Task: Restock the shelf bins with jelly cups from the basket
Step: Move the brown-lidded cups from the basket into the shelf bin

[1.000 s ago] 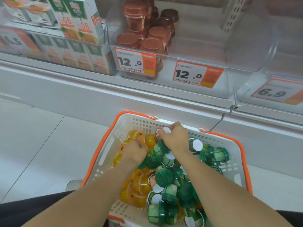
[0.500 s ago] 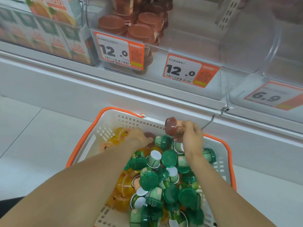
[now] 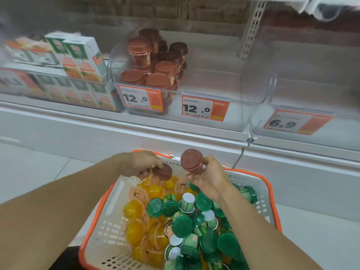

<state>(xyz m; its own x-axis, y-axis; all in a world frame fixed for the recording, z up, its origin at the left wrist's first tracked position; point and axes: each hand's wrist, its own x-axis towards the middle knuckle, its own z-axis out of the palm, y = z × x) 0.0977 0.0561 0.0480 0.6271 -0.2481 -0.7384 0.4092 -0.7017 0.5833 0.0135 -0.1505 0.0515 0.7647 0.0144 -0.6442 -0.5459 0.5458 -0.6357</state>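
Note:
A white basket with an orange rim (image 3: 271,189) sits low in front of me, full of yellow jelly cups (image 3: 134,209) and green-lidded cups (image 3: 182,226). My right hand (image 3: 209,179) grips a brown-lidded jelly cup (image 3: 191,160) raised above the basket's far edge. My left hand (image 3: 140,162) holds a second brown-lidded cup (image 3: 162,171) just over the yellow cups. On the shelf above, a clear bin (image 3: 115,61) holds several brown-lidded cups (image 3: 139,48) stacked at its left side.
Juice cartons (image 3: 78,55) stand in the bin to the left. Price tags reading 12.0 (image 3: 204,108) and 6.9 (image 3: 296,121) hang on the bin fronts. Another clear bin (image 3: 272,90) is at the right. A white shelf ledge (image 3: 175,131) runs between basket and bins.
Both hands rose out of the basket. The right hand lifted its brown-lidded cup higher, and the left hand picked up a second brown-lidded cup. The view tilted up toward the shelf.

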